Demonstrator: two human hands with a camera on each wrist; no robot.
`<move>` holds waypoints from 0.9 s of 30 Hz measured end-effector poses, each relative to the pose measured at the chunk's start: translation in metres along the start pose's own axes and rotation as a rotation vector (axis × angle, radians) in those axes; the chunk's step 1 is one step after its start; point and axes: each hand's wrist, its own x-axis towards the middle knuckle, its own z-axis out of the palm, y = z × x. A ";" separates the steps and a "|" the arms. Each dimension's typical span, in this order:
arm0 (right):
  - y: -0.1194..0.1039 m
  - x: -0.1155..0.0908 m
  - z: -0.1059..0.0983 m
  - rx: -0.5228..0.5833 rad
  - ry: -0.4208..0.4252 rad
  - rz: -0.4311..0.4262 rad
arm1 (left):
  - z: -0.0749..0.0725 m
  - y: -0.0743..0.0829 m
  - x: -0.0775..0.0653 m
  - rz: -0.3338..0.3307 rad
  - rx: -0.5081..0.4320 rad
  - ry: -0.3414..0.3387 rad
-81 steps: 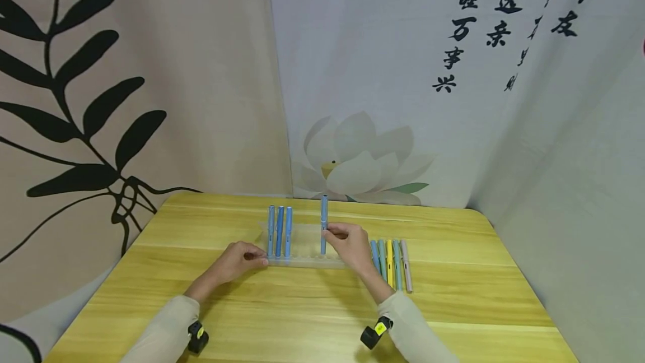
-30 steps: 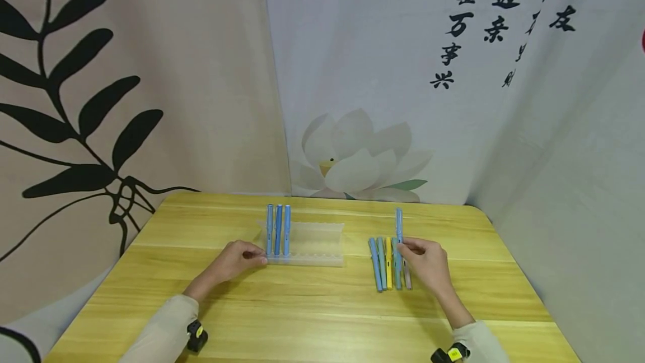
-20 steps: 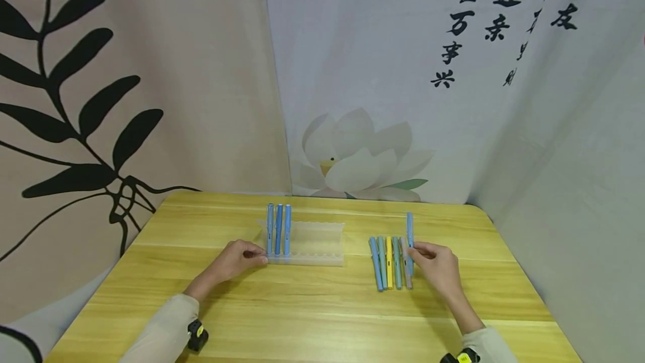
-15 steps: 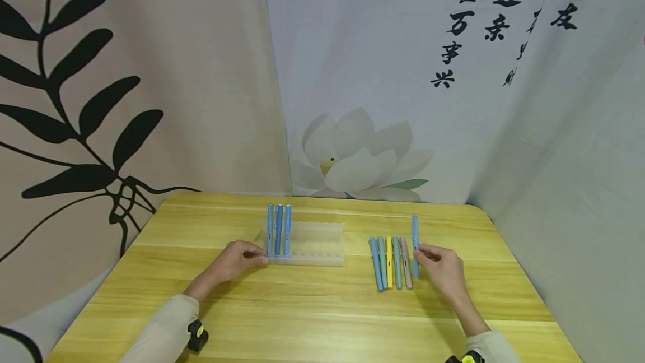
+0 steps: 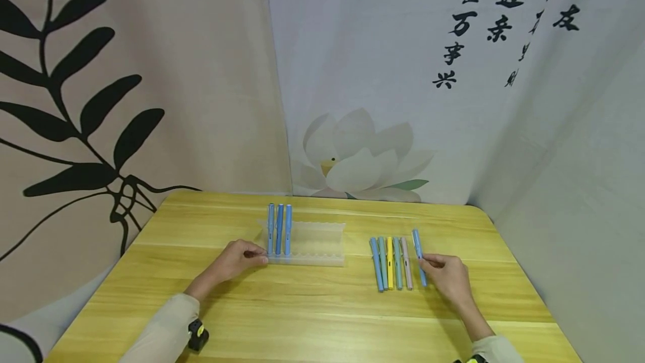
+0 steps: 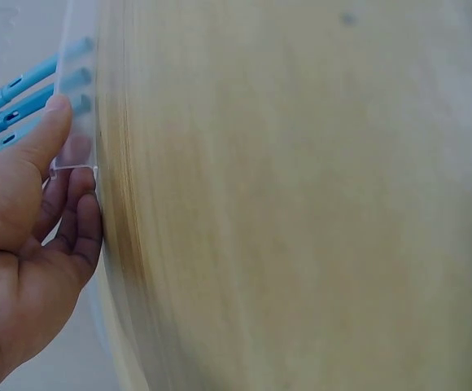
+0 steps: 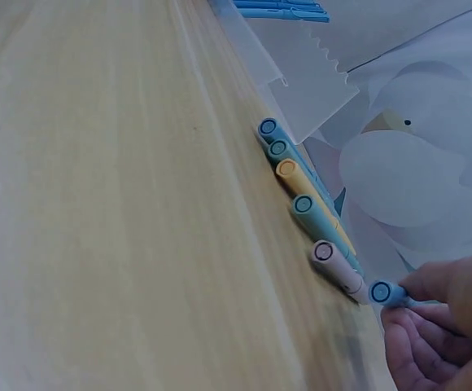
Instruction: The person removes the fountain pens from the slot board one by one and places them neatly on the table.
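Right hand (image 5: 447,280): grip pinching 1 blue pen (image 5: 416,241) around mid-length, ends protruding both ways; cannot tell if pen touches table (image 5: 312,318). Pen just right of 5 pens (image 5: 390,262) lying in row. Left hand (image 5: 239,257): grip pinching clear rack (image 5: 319,242) at left end, beside 3 upright blue pens (image 5: 279,231).

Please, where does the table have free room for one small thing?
Bare table lies in front of the clear rack, between the rack and the five lying pens, and right of the right hand. Crowded: the rack's left end, with three blue pens and the left hand, and around the right hand's pen.
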 end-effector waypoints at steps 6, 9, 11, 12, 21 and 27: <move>0.004 0.001 0.003 -0.024 -0.002 0.004 | 0.001 -0.001 0.001 -0.006 -0.004 0.003; 0.007 0.002 0.004 -0.022 -0.014 0.002 | 0.001 -0.001 0.001 -0.016 0.000 0.006; 0.009 0.002 0.005 -0.017 -0.022 0.002 | 0.001 -0.001 0.001 -0.020 0.004 0.007; 0.010 0.002 0.006 -0.016 -0.024 0.001 | 0.001 -0.002 0.001 -0.018 0.004 0.007; 0.013 0.004 0.008 -0.080 0.006 -0.035 | 0.002 -0.003 0.001 0.007 0.003 0.000; 0.010 0.003 0.007 -0.047 -0.004 -0.027 | 0.002 -0.004 0.001 -0.006 0.005 0.002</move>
